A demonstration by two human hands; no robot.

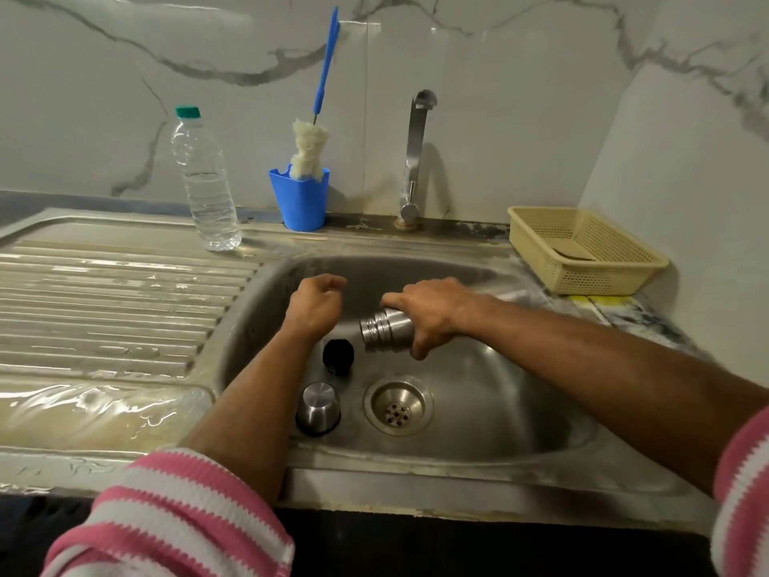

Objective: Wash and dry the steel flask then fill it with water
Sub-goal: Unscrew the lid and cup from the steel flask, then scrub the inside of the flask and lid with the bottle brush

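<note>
Steel flask (385, 330) is lying tilted over the sink (478, 414) basin, my right hand (432, 312) gripping its body; my left hand (314, 304) is hovering loosely curled, holding nothing.

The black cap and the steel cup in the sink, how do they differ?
The black cap is dark and matte; the steel cup is shiny metal. The cup looks larger. The cup stands upside down nearer the person; the cap lies farther back, near the flask. Both rest in the sink, untouched by the hands.
</note>
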